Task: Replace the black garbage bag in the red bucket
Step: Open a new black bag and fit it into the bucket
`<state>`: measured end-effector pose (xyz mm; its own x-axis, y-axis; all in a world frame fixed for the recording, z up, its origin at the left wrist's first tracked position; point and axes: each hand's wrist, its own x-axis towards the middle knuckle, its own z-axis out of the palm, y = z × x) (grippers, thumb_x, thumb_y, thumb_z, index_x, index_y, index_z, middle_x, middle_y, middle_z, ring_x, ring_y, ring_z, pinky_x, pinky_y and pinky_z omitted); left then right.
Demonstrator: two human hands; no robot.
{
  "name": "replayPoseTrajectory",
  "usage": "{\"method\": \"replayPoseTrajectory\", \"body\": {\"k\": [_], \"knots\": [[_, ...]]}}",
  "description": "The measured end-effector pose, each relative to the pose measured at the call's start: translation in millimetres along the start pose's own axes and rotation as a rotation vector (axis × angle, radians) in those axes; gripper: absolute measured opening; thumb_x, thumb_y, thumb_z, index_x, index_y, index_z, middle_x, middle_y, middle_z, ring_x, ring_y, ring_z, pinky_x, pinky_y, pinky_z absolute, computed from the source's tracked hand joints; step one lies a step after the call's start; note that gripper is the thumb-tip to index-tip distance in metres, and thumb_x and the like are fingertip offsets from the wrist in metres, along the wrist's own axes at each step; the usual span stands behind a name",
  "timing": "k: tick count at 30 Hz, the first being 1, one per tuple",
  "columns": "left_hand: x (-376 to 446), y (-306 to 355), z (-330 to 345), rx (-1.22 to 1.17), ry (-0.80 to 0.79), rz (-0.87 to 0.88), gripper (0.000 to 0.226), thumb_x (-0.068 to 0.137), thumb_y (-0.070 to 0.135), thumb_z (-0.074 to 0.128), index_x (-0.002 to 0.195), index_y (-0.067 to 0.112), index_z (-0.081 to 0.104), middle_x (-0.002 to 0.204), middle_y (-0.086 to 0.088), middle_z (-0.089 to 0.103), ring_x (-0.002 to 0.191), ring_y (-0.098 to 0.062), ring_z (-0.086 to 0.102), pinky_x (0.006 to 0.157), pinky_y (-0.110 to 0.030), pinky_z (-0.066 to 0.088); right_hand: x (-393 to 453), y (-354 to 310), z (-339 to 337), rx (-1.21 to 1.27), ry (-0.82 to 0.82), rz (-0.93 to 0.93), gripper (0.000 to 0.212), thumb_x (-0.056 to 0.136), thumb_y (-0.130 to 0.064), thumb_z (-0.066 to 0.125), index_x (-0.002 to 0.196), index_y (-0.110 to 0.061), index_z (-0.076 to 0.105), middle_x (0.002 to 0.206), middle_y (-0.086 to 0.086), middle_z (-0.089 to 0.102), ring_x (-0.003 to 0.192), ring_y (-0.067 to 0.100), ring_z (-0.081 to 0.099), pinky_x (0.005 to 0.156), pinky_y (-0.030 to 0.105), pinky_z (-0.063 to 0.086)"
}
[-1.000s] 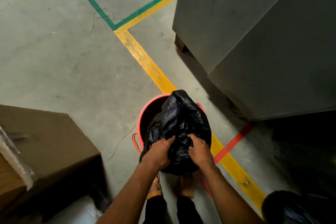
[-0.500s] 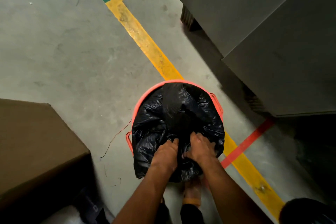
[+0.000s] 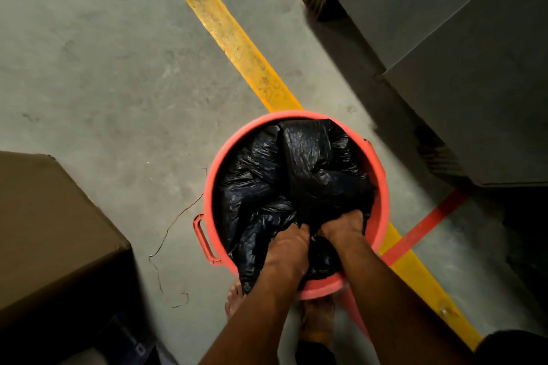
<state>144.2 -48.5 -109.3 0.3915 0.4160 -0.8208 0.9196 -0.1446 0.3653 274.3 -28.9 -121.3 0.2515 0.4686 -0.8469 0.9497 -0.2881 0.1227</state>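
The red bucket (image 3: 381, 184) stands on the concrete floor at my feet, with a side handle on its left. A crumpled black garbage bag (image 3: 284, 175) fills its inside, and one fold hangs over the near rim. Both hands reach down into the bucket at its near side. My left hand (image 3: 289, 246) grips a bunch of the bag, fingers buried in the plastic. Close beside it, my right hand (image 3: 344, 227) grips the bag too, its fingertips hidden in the folds.
A brown cardboard box (image 3: 50, 225) stands at the left. Grey metal cabinets (image 3: 444, 47) rise at the right, close to the bucket. Yellow floor tape (image 3: 234, 38) runs diagonally under the bucket, and red tape (image 3: 427, 222) branches right. A thin wire (image 3: 166, 234) lies on the floor.
The bag was held above the bucket and has been pushed down inside it. Both hands moved downward into the bucket, and the camera has come closer.
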Motion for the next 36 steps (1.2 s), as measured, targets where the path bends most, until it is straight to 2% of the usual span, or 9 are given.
{"method": "replayPoseTrajectory", "body": {"k": [6,8,12,17,20,22,26,31,36], "knots": [[22.5,-59.0,-0.1,-0.038,0.068,-0.098,0.049,0.098,0.014,0.047,0.147,0.016,0.041,0.143,-0.011,0.052,0.134,-0.031,0.051,0.114,-0.035,0.036,27.8,-32.4,8.4,0.033,-0.169,-0.090,0.070,0.102,-0.049,0.041,0.159,-0.022,0.011,0.168,0.006,0.000,0.154,0.024,0.003,0.125,0.037,0.005],[29.9,-75.6,0.6,-0.085,0.019,-0.144,0.049,0.096,0.020,0.055,0.144,0.018,0.046,0.141,-0.011,0.056,0.132,-0.032,0.053,0.114,-0.035,0.037,30.4,-33.3,8.2,0.046,-0.240,-0.056,0.079,0.098,-0.054,0.048,0.159,-0.021,0.012,0.167,0.006,0.005,0.154,0.024,0.008,0.125,0.035,0.009],[37.3,-80.2,-0.4,-0.215,-0.056,-0.155,0.060,0.083,0.033,0.068,0.141,0.029,0.054,0.140,-0.006,0.061,0.131,-0.029,0.057,0.111,-0.034,0.045,34.1,-20.4,10.3,0.069,-0.319,-0.007,0.074,0.090,-0.060,0.059,0.149,-0.018,0.044,0.157,0.004,0.040,0.143,0.024,0.039,0.115,0.029,0.032],[12.5,-43.6,-16.4,-0.360,-0.077,-0.019,0.063,0.078,0.036,0.067,0.140,0.034,0.058,0.143,-0.002,0.061,0.134,-0.020,0.055,0.113,-0.030,0.043,19.5,9.5,-3.5,0.192,-0.073,-0.071,0.065,0.081,-0.061,0.066,0.119,-0.009,0.063,0.128,0.018,0.062,0.121,0.034,0.058,0.095,0.034,0.048],[-25.7,-31.1,-38.0,-0.386,0.110,0.032,0.058,0.076,0.063,0.074,0.129,0.039,0.068,0.129,0.010,0.070,0.122,-0.006,0.062,0.100,-0.018,0.046,-16.9,35.1,-18.6,0.336,0.122,-0.112,0.077,0.062,-0.090,0.057,0.072,-0.014,0.062,0.079,0.004,0.071,0.082,0.024,0.068,0.068,0.034,0.051],[-57.4,-29.0,-58.7,-0.502,0.265,0.059,0.051,0.075,0.071,0.072,0.116,0.041,0.075,0.116,0.020,0.073,0.111,0.008,0.064,0.095,-0.012,0.045,-47.5,51.9,-27.9,0.467,0.258,-0.107,0.080,0.061,-0.093,0.056,0.063,-0.013,0.061,0.060,-0.001,0.064,0.065,0.014,0.063,0.062,0.034,0.051],[-103.2,-47.1,-97.9,-0.661,0.576,-0.025,0.014,0.085,0.040,0.079,0.098,0.036,0.081,0.093,0.026,0.076,0.092,0.015,0.067,0.085,-0.011,0.049,-90.9,83.5,-41.5,0.744,0.613,-0.027,0.059,0.087,-0.066,0.060,0.060,-0.014,0.060,0.052,0.003,0.049,0.058,0.015,0.055,0.060,0.038,0.043],[-127.0,-86.9,-140.7,-0.660,0.824,-0.229,0.028,0.079,0.007,0.081,0.107,0.010,0.075,0.092,-0.006,0.074,0.084,-0.024,0.071,0.076,-0.028,0.054,-89.4,121.1,-34.9,1.179,0.730,0.246,0.017,0.070,-0.020,0.079,0.081,-0.011,0.070,0.072,0.002,0.069,0.070,0.021,0.066,0.067,0.044,0.057],[-141.7,-115.7,-165.5,-0.492,0.682,-0.174,0.061,0.071,-0.009,0.076,0.126,0.011,0.062,0.121,0.007,0.055,0.106,-0.024,0.062,0.092,-0.035,0.049,-67.2,151.5,-33.3,1.243,0.551,0.184,0.063,0.044,-0.011,0.085,0.102,-0.026,0.067,0.103,0.006,0.071,0.091,0.024,0.069,0.086,0.049,0.059]]}}
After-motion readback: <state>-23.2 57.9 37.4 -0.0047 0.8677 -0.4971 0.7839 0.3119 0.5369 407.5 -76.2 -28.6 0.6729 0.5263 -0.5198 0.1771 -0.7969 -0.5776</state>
